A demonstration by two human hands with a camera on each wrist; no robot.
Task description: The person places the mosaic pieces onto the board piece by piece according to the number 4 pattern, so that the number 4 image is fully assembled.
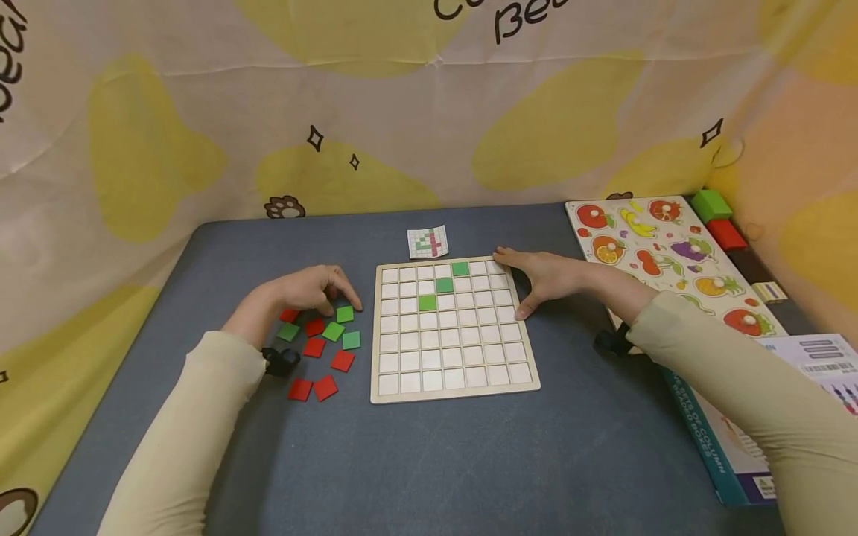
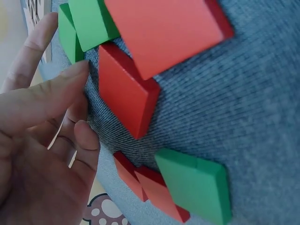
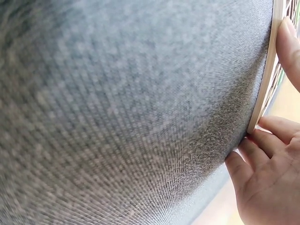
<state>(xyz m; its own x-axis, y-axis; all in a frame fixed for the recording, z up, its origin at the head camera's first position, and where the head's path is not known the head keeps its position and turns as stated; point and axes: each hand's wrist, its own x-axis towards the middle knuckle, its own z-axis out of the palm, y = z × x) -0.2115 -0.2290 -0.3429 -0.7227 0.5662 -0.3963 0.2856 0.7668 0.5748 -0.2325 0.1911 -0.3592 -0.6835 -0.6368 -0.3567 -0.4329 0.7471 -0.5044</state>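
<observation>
The left hand (image 1: 304,292) hovers over a scatter of red and green tiles (image 1: 322,344) on the grey bench (image 1: 429,461), fingers loosely curled and reaching down but closed on nothing; its fingertips sit just beside a green tile (image 1: 345,313) at the near edge of the pile. To pick well, I would judge it best to pinch one tile by its opposite edges and lift it straight up, so the neighbours touching it are not dragged along. The right hand (image 1: 543,277) lies flat with straight fingers against the right edge of the wooden grid board (image 1: 453,391), steadying it; three green tiles (image 1: 443,285) already sit in a diagonal in its upper cells. A small pattern card (image 1: 427,242) lies just beyond the board; a fruit puzzle (image 1: 663,249) is to the right.
</observation>
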